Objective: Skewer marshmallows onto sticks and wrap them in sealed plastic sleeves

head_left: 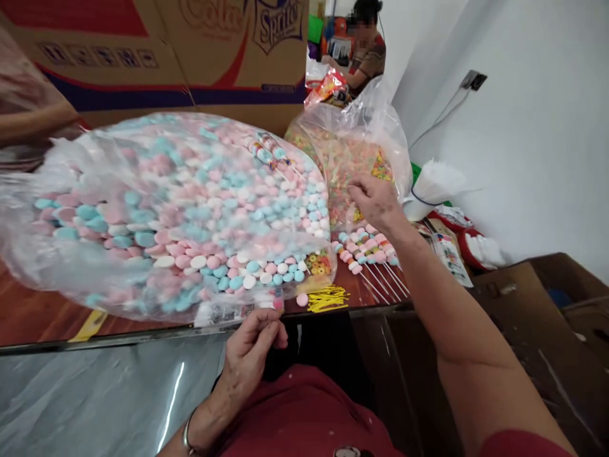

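The left hand [252, 346] is hovering just below the counter [42, 311] edge, at the near side of the big clear bag of pastel candies [176, 209]; its fingers are pinched closed, apparently on something thin, though what it is pinching is too small to tell. The right hand [375, 203] is reaching out to the right of that big bag, fingers curled downward and loosely open, touching the mouth of a second clear bag of ring candies [352, 146]. Just below this hand, a row of finished candy skewers [366, 251] is lying on the counter, sticks pointing toward the near edge. Yellow twist ties [327, 298] are sitting by the big bag's near right corner, next to a single loose pink candy [302, 299]. Behind the big bag a printed cardboard box [190, 51] is standing. To the right of the ring candy bag a bundle of white sticks [435, 184] is resting. Another person [364, 51] is sitting beyond the ring candy bag.
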### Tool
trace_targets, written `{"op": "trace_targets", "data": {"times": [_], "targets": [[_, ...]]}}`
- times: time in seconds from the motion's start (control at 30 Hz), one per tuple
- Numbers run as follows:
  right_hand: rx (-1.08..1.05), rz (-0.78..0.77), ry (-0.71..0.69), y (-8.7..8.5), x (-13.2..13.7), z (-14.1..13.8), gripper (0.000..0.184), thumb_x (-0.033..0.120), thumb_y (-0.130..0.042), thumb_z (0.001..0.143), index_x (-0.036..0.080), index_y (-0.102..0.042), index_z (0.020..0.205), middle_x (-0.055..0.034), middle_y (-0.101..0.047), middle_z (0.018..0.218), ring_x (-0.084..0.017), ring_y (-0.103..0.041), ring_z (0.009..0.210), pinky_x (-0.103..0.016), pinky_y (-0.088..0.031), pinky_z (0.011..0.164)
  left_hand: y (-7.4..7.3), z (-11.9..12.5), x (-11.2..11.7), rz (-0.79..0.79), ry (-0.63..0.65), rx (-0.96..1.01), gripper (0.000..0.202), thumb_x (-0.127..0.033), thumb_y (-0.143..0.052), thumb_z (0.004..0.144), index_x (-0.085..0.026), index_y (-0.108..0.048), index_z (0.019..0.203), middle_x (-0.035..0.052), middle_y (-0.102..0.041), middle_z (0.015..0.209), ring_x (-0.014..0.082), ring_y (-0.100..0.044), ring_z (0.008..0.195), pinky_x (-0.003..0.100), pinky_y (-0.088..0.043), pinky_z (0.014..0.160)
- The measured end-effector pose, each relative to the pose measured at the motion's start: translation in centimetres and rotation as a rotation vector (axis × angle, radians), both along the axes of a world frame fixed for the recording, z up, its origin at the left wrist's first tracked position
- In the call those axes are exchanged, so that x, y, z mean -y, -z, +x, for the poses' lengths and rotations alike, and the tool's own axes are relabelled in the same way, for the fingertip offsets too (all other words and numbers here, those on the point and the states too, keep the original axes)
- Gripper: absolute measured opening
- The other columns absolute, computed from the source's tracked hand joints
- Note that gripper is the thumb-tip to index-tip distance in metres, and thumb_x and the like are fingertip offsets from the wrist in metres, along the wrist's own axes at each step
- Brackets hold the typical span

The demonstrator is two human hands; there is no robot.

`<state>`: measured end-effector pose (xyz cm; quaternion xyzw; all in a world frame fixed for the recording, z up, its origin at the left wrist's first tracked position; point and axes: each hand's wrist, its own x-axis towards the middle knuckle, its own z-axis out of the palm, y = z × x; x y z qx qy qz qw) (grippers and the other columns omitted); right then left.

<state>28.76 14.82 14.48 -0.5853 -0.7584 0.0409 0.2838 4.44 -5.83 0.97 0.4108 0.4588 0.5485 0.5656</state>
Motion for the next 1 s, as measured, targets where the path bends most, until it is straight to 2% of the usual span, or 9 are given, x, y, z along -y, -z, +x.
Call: {"op": "trace_targets", "data": {"times": [0.1,0.2,0.27,0.4,0.57,0.7,0.83,0.93,1.0], "targets": [[-0.026,-0.035,0.04,1.1,4.2,4.0,0.017,0.027,-0.051,0.085,0.017,-0.064,0.081,-0.0024,-0.064,0.071,-0.017,-0.057,0.066,-0.026,-0.039,0.063,-0.2,0.4,0.1,-0.029,0.034,0.015,0.02,-0.035,-0.069,0.084,-0.016,-0.062,0.089,-0.0007,-0.067,0.061,0.0117,-0.061,0.053,0.021,-0.05,0.051],[0.023,-0.12,0.057,2.9,7.7,5.7,0.016,0.028,-0.054,0.083,0.018,-0.064,0.075,-0.0022,-0.064,0.068,-0.016,-0.054,0.062,-0.026,-0.037,0.06,-0.7,0.8,0.1,-0.032,0.037,0.012,0.018,-0.032,-0.067,0.085,-0.016,-0.061,0.092,-0.0012,-0.067,0.061,0.0111,-0.061,0.053,0.02,-0.05,0.052],[-0.014,-0.189,-0.062,4.1,9.5,5.1,0.019,0.029,-0.054,0.086,0.018,-0.065,0.075,-0.0021,-0.065,0.07,-0.016,-0.057,0.065,-0.025,-0.039,0.061,-1.0,1.1,0.0,-0.023,0.035,0.013,0.018,-0.031,-0.066,0.085,-0.016,-0.06,0.093,-0.0017,-0.066,0.06,0.0109,-0.061,0.053,0.02,-0.05,0.052],[-0.181,-0.284,-0.44,5.8,11.7,1.1,0.02,0.025,-0.051,0.092,0.018,-0.07,0.089,-0.0031,-0.071,0.086,-0.016,-0.064,0.079,-0.024,-0.046,0.073,-1.3,1.3,-0.2,-0.025,0.053,0.002,0.019,-0.031,-0.066,0.083,-0.016,-0.06,0.093,-0.0017,-0.067,0.062,0.0109,-0.061,0.052,0.021,-0.051,0.051],[-0.092,-0.335,-0.587,6.4,11.7,-2.2,0.016,0.019,-0.054,0.09,0.018,-0.07,0.088,-0.0024,-0.072,0.085,-0.015,-0.064,0.078,-0.025,-0.046,0.073,-1.4,0.0,-0.3,-0.016,-0.011,-0.081,0.015,-0.028,-0.068,0.081,-0.016,-0.063,0.088,-0.0008,-0.068,0.064,0.0108,-0.062,0.055,0.02,-0.05,0.052],[0.0,-0.395,-0.571,6.4,11.8,-2.2,0.017,0.018,-0.053,0.091,0.019,-0.07,0.088,-0.0025,-0.073,0.088,-0.017,-0.066,0.081,-0.027,-0.047,0.074,-1.4,-2.2,-0.6,-0.019,-0.154,-0.114,0.015,-0.027,-0.069,0.079,-0.015,-0.064,0.088,0.0003,-0.069,0.066,0.012,-0.064,0.056,0.021,-0.051,0.052],[-0.114,-0.267,-0.436,6.3,12.7,-1.7,0.018,0.023,-0.052,0.093,0.021,-0.07,0.096,-0.0035,-0.073,0.092,-0.018,-0.067,0.083,-0.027,-0.05,0.077,-1.3,-3.3,-0.9,0.012,-0.271,-0.097,0.015,-0.026,-0.07,0.078,-0.015,-0.064,0.087,0.0004,-0.07,0.066,0.0125,-0.064,0.054,0.022,-0.052,0.051],[-0.145,-0.15,-0.338,6.6,12.6,-2.2,0.018,0.022,-0.05,0.094,0.021,-0.068,0.094,-0.0047,-0.072,0.093,-0.018,-0.067,0.084,-0.027,-0.05,0.079,-1.2,-2.9,-1.0,0.038,-0.262,-0.065,0.013,-0.025,-0.07,0.079,-0.016,-0.065,0.087,0.0002,-0.07,0.066,0.012,-0.064,0.054,0.021,-0.052,0.05],[-0.094,-0.135,-0.365,6.8,12.1,-3.3,0.019,0.019,-0.048,0.095,0.02,-0.067,0.094,-0.0059,-0.072,0.095,-0.019,-0.066,0.087,-0.028,-0.05,0.082,-1.2,-2.1,-0.9,0.038,-0.216,-0.06,0.012,-0.025,-0.068,0.081,-0.016,-0.065,0.088,0.0004,-0.07,0.067,0.0117,-0.065,0.054,0.02,-0.052,0.051]]}}
